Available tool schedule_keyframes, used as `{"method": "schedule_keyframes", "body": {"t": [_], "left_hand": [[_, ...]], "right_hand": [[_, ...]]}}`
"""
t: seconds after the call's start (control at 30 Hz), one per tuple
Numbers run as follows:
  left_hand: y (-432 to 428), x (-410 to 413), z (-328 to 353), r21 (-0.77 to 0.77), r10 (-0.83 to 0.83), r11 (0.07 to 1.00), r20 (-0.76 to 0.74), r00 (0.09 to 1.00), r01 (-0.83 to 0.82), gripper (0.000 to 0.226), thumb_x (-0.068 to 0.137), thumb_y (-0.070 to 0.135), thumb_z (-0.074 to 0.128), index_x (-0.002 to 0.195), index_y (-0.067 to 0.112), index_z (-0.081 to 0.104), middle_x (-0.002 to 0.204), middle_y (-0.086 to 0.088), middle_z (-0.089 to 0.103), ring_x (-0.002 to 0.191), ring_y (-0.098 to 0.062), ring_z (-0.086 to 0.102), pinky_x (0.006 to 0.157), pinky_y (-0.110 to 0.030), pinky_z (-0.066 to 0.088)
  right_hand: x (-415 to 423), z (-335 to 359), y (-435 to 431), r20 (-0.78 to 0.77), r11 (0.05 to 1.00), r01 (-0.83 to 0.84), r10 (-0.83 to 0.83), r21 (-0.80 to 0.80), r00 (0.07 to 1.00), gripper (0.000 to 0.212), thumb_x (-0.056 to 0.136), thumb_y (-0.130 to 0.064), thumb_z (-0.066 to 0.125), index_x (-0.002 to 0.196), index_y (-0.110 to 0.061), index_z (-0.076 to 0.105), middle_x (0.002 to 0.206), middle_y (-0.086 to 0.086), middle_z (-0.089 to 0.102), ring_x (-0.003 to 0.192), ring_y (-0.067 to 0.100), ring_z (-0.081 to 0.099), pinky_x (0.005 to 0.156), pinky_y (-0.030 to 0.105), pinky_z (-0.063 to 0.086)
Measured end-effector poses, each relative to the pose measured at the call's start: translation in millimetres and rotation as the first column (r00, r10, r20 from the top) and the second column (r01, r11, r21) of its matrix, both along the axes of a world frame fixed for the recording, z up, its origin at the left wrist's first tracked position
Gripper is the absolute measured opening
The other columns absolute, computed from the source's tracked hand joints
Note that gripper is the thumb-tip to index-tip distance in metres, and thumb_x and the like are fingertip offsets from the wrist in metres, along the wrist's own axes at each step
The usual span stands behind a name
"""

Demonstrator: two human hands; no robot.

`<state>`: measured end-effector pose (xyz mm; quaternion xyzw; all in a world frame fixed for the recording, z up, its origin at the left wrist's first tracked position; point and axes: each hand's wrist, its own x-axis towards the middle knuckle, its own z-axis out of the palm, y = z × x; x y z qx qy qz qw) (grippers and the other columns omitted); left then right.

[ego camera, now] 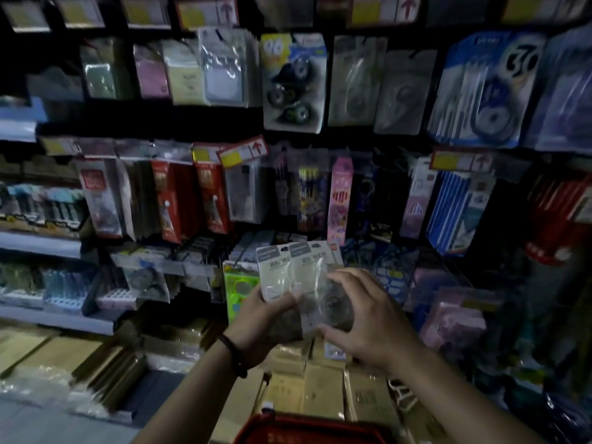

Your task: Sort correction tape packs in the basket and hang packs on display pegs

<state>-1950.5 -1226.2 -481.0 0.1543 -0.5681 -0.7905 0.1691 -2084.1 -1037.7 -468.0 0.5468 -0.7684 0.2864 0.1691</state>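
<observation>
Two clear correction tape packs (296, 270) with pale header cards stand side by side, held up in front of the shelves at the middle of the view. My left hand (264, 318) grips them from below and behind, thumb across the front. My right hand (362, 312) pinches the right pack, fingers over its upper edge and thumb under its lower edge. The red basket (307, 427) shows only its rim at the bottom edge, below both forearms. Display pegs on the dark wall carry hanging packs, among them correction tape packs (293, 81) higher up.
Rows of hanging stationery packs (179, 200) fill the wall ahead. Shelves with small goods (48, 213) run along the left. Brown envelopes and flat packs (323, 386) are stacked on the low shelf under my hands. The scene is dim.
</observation>
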Motion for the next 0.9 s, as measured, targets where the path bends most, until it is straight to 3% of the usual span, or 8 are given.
{"method": "schedule_keyframes", "body": {"t": [0.1,0.23,0.47,0.6,0.9], "left_hand": [[-17,-13,32,-0.048,0.054,0.997,-0.024,0.998,-0.055,0.058,0.085,0.007,0.081,0.139,0.015,0.061,0.131,-0.016,0.075,0.118,-0.040,0.074,0.094,-0.068,0.060],[-35,-33,74,-0.125,0.159,0.977,-0.111,0.981,-0.172,0.054,0.080,0.010,0.085,0.130,0.015,0.068,0.124,-0.017,0.078,0.113,-0.041,0.076,0.095,-0.071,0.058],[-63,-59,152,-0.237,0.218,0.933,-0.232,0.948,-0.272,0.037,0.089,0.006,0.082,0.125,0.012,0.073,0.116,-0.015,0.081,0.105,-0.035,0.080,0.091,-0.055,0.064],[-71,-70,190,-0.219,0.210,0.936,-0.278,0.938,-0.274,0.035,0.090,0.006,0.079,0.124,0.011,0.072,0.114,-0.015,0.082,0.102,-0.034,0.080,0.075,-0.044,0.068],[-63,-75,224,-0.205,0.131,0.957,-0.318,0.939,-0.203,0.039,0.089,0.007,0.075,0.127,0.005,0.069,0.114,-0.019,0.081,0.106,-0.042,0.078,0.095,-0.066,0.060]], "right_hand": [[-18,32,-8,-0.026,0.995,0.043,-0.045,-0.087,0.999,0.079,0.076,-0.062,0.073,0.144,-0.031,0.048,0.142,-0.012,0.045,0.134,0.012,0.046,0.104,0.033,0.050],[-46,81,-26,-0.159,0.979,0.082,-0.113,-0.188,0.981,0.079,0.074,-0.060,0.069,0.140,-0.020,0.054,0.137,-0.004,0.052,0.132,0.020,0.049,0.105,0.042,0.053],[-96,181,-50,-0.352,0.920,0.207,-0.326,-0.334,0.878,0.080,0.078,-0.052,0.081,0.143,-0.014,0.054,0.138,0.004,0.055,0.131,0.028,0.052,0.104,0.044,0.053],[-121,220,-64,-0.412,0.890,0.257,-0.409,-0.377,0.814,0.082,0.077,-0.046,0.086,0.143,-0.011,0.053,0.137,0.010,0.056,0.131,0.032,0.052,0.103,0.051,0.055],[-143,246,-84,-0.542,0.862,0.220,-0.466,-0.456,0.699,0.087,0.082,-0.044,0.084,0.151,-0.006,0.050,0.139,0.017,0.056,0.132,0.035,0.052,0.107,0.049,0.051]]}}
